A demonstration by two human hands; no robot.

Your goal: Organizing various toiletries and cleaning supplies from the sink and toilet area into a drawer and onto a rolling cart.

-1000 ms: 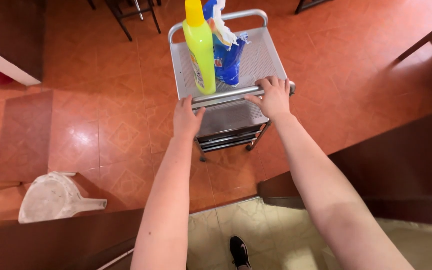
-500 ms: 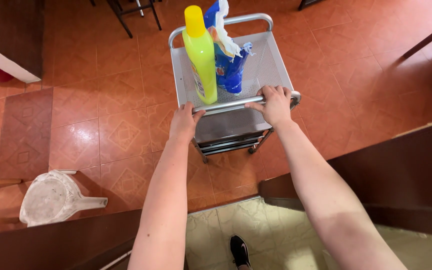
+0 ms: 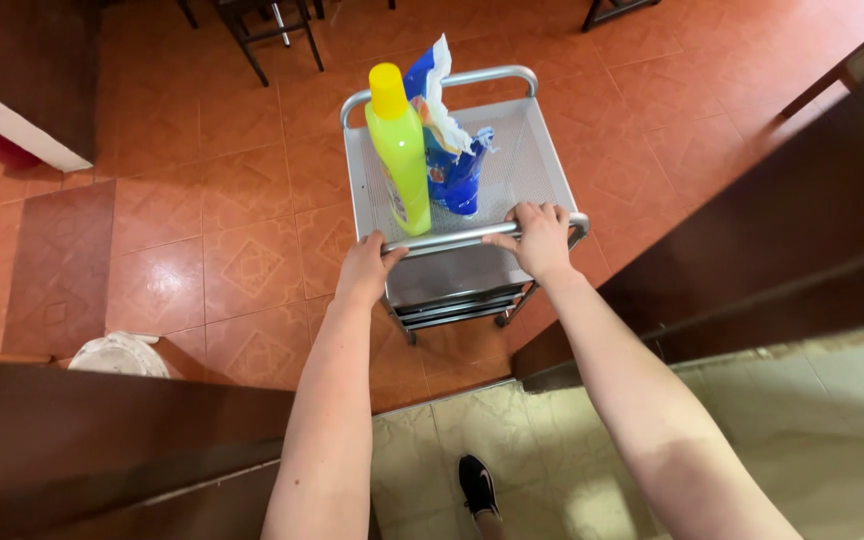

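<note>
Below, both hands grip the near handle bar (image 3: 472, 236) of a grey metal cart (image 3: 542, 160) that stands on the orange tiled floor (image 3: 202, 220). At 11 o'clock from the person's body, the left hand (image 3: 364, 268) curls closed around the bar's left end. At 1 o'clock, the right hand (image 3: 539, 238) wraps closed over the right end, fingers on top. On the cart's mesh top tray, just beyond the bar, a tall yellow-green bottle (image 3: 398, 150) stands upright, touching a blue refill bag (image 3: 452, 165) on its right. A white dustpan (image 3: 117, 355) lies at 9 o'clock, half hidden by a dark wooden edge. A black shoe (image 3: 476, 483) shows at 6 o'clock on pale tiles.
</note>
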